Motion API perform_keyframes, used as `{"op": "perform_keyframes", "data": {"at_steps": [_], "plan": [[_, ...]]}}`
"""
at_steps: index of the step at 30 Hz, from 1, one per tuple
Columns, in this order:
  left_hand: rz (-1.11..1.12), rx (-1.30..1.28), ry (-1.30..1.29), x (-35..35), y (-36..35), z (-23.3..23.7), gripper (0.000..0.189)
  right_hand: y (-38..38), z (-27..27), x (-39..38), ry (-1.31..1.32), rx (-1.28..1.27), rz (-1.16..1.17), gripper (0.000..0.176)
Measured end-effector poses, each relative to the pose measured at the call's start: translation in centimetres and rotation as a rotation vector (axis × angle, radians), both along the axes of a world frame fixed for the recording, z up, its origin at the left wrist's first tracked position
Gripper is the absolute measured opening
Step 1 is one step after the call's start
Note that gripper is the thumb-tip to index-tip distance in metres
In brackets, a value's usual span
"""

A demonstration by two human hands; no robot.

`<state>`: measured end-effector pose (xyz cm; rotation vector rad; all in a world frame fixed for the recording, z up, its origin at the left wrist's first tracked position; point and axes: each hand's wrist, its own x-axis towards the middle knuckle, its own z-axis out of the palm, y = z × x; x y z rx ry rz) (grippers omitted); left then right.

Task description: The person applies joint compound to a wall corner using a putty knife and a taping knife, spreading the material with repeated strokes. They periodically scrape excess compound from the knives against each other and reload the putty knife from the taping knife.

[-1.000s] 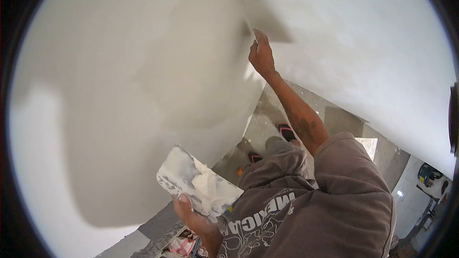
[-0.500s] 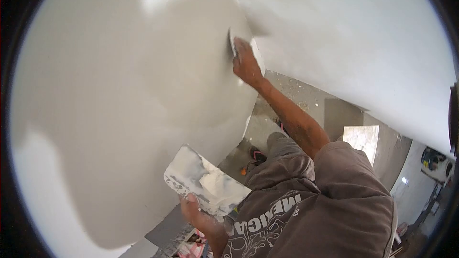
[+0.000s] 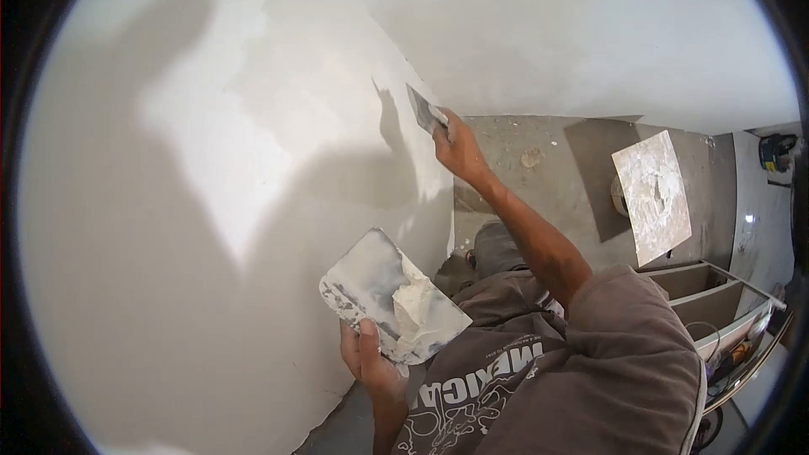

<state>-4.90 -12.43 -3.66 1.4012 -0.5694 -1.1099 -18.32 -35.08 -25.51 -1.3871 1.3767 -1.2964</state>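
Observation:
Gripped at its near edge, thumb on top, a flat hawk plate [image 3: 362, 265] rests in my left hand [image 3: 377, 362]. It is smeared with plaster, and a thick lump of plaster [image 3: 413, 307] sits toward its right side. My right hand [image 3: 459, 150] is closed around a putty knife [image 3: 421, 108], whose wide blade points up and left. That blade is near the corner where the left wall [image 3: 278, 59] meets the right wall [image 3: 539, 34]. A shadow of the knife and hand falls on the left wall.
A board [image 3: 653, 198] with plaster on it is raised above the concrete floor [image 3: 522, 168] at right. Below it stands a shelf-like frame [image 3: 708, 286] with tools and cables. A dark machine [image 3: 777, 152] lies at the far right.
My right hand has drawn the putty knife back from the left wall, its blade now angled up and left. The hawk plate has shifted right and up in view, and the view has turned.

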Motion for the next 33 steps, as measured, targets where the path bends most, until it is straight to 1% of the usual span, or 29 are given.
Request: {"op": "perform_keyframes", "data": {"at_steps": [4, 6, 7, 9, 13, 15, 16, 19, 21, 24, 26, 31, 33], "plan": [[0.013, 0.058, 0.026, -1.2, 0.2, -0.1, 0.051, -4.3, -0.6, -2.3, 0.077, 0.008, -0.050, 0.034], [0.059, 0.075, 0.037, -2.1, 0.1, 0.6, 0.051, -7.3, -0.5, -2.3, 0.130, -0.138, -0.066, 0.034], [0.054, 0.063, 0.031, -2.2, 0.0, 0.7, 0.050, -8.8, -0.4, -1.7, 0.143, -0.207, -0.078, 0.034], [0.042, 0.050, 0.018, -2.0, 0.1, 0.7, 0.050, -11.3, -0.5, -0.1, 0.108, -0.255, -0.073, 0.034], [0.070, 0.078, -0.058, -1.3, 0.5, 0.3, 0.056, -15.5, -0.5, 2.5, 0.089, -0.365, -0.100, 0.034], [0.079, 0.059, -0.065, -1.5, 0.2, 0.4, 0.058, -16.9, -0.9, 3.2, 0.095, -0.352, -0.099, 0.034], [0.088, 0.060, -0.063, -1.3, 0.3, 0.2, 0.056, -17.5, -1.1, 3.4, 0.099, -0.345, -0.102, 0.034], [0.116, 0.093, -0.064, -1.1, 0.9, 0.0, 0.052, -18.7, -2.3, 3.5, 0.120, -0.328, -0.124, 0.034], [0.160, 0.123, -0.077, -1.0, 0.9, 0.0, 0.052, -19.4, -3.3, 3.8, 0.114, -0.366, -0.121, 0.035], [0.096, 0.105, -0.065, -0.4, 1.4, -0.5, 0.052, -19.8, -4.3, 3.8, 0.126, -0.350, -0.112, 0.039], [0.091, 0.124, -0.055, -0.5, 1.3, -0.2, 0.052, -20.0, -4.5, 3.7, 0.126, -0.327, -0.100, 0.040], [0.071, 0.129, -0.026, -0.6, 1.1, -0.2, 0.052, -18.6, -4.6, 3.7, 0.130, -0.319, -0.055, 0.040], [0.032, 0.101, 0.001, -0.5, 0.8, -0.2, 0.051, -16.4, -4.3, 4.1, 0.128, -0.349, -0.066, 0.041]]}}
